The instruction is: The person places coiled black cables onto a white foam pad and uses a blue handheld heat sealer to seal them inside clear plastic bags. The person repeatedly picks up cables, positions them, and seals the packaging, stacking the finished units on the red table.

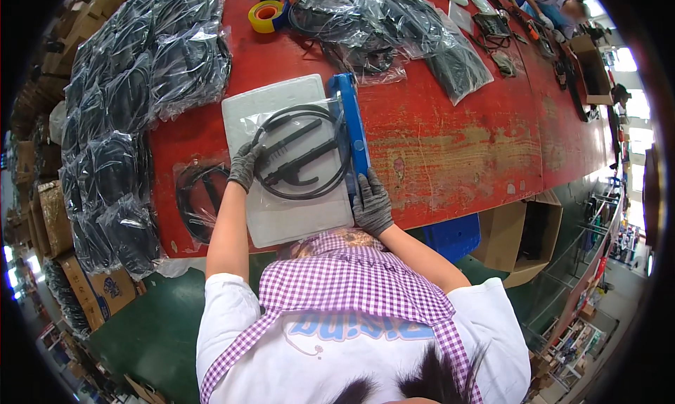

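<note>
A clear plastic bag [324, 124] with a coiled black cable [336, 181] and black bar-shaped parts lies on a white board [281, 221]. My left hand [245, 166], in a grey glove, is closed at the bag's left edge. Along the bag's right side runs a long blue bar-shaped device [354, 123], which looks like a bag sealer. The bag's right end meets it. My right hand [373, 206], gloved in grey too, rests on the near end of that bar with its fingers stretched out. Left of the board, another bagged black cable [200, 201] lies near my left forearm.
Many bagged cables [112, 87] are piled at the left, with more bags [394, 24] at the back. A yellow tape roll [268, 15] stands on the red table [457, 151]. Right of me are a blue bin [453, 236] and a cardboard box [503, 235]. Another person [552, 7] works far right.
</note>
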`<state>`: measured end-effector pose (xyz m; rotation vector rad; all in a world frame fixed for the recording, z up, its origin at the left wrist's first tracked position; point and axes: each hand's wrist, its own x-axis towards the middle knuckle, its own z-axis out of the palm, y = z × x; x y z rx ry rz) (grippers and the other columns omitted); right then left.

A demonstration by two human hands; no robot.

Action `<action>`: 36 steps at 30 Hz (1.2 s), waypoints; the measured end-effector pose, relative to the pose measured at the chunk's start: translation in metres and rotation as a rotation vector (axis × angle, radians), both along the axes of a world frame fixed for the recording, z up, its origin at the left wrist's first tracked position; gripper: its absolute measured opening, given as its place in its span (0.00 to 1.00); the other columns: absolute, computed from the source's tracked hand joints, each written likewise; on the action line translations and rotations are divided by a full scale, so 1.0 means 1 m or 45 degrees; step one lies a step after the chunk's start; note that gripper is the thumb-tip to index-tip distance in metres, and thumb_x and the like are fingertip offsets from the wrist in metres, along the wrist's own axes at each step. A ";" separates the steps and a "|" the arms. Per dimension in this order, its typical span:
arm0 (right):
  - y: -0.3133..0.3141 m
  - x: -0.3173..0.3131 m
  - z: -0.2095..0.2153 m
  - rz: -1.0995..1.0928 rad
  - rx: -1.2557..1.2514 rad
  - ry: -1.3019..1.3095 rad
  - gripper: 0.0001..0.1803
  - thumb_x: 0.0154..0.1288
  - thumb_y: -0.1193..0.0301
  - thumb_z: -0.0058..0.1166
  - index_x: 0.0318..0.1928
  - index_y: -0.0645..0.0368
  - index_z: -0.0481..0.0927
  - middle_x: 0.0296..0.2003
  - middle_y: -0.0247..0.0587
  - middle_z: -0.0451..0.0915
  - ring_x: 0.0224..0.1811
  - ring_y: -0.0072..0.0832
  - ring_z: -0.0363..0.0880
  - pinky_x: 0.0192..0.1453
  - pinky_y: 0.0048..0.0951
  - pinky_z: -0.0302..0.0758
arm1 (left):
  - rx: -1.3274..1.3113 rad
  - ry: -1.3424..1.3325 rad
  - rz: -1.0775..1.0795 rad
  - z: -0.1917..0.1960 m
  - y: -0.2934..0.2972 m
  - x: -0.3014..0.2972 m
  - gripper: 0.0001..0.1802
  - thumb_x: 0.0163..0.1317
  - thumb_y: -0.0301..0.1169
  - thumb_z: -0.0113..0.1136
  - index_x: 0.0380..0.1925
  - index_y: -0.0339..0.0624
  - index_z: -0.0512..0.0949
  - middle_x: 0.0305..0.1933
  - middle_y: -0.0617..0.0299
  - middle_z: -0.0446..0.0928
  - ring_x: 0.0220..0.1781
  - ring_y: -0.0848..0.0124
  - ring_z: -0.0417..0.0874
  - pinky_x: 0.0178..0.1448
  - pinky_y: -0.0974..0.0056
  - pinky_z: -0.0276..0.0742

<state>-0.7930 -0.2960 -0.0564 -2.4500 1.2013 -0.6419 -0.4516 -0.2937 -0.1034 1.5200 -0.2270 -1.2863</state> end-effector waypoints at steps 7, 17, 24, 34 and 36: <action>-0.002 0.000 -0.003 0.014 0.010 -0.057 0.28 0.46 0.71 0.49 0.51 0.64 0.63 0.52 0.61 0.60 0.50 0.52 0.64 0.52 0.44 0.63 | 0.075 -0.507 0.445 -0.023 0.088 -0.042 0.23 0.51 0.20 0.53 0.48 0.39 0.61 0.40 0.62 0.66 0.38 0.72 0.68 0.48 0.70 0.67; 0.006 0.005 -0.007 0.069 -0.110 -0.012 0.29 0.46 0.73 0.46 0.53 0.64 0.61 0.53 0.63 0.59 0.53 0.54 0.61 0.55 0.45 0.61 | -0.111 1.113 0.784 0.008 0.086 -0.158 0.10 0.54 0.35 0.54 0.35 0.46 0.70 0.38 0.60 0.71 0.44 0.65 0.70 0.52 0.57 0.67; 0.009 0.007 -0.002 0.092 -0.071 0.040 0.30 0.48 0.73 0.45 0.55 0.64 0.59 0.55 0.61 0.57 0.56 0.53 0.57 0.58 0.43 0.58 | 0.030 1.349 1.039 -0.026 0.041 -0.169 0.07 0.54 0.34 0.55 0.27 0.43 0.72 0.25 0.63 0.73 0.26 0.68 0.74 0.31 0.65 0.75; 0.008 0.011 0.025 -0.074 0.248 -0.036 0.29 0.48 0.74 0.50 0.54 0.60 0.61 0.55 0.54 0.58 0.56 0.48 0.59 0.58 0.39 0.59 | -0.022 1.319 1.061 -0.045 0.030 -0.174 0.11 0.47 0.29 0.62 0.31 0.48 0.71 0.28 0.63 0.75 0.28 0.68 0.76 0.29 0.64 0.76; 0.000 0.006 0.042 -0.070 0.346 -0.066 0.28 0.48 0.74 0.52 0.53 0.60 0.63 0.56 0.49 0.59 0.55 0.39 0.62 0.57 0.33 0.61 | -0.029 1.241 1.051 -0.050 0.031 -0.167 0.12 0.47 0.28 0.62 0.32 0.48 0.70 0.26 0.63 0.74 0.26 0.69 0.75 0.26 0.64 0.74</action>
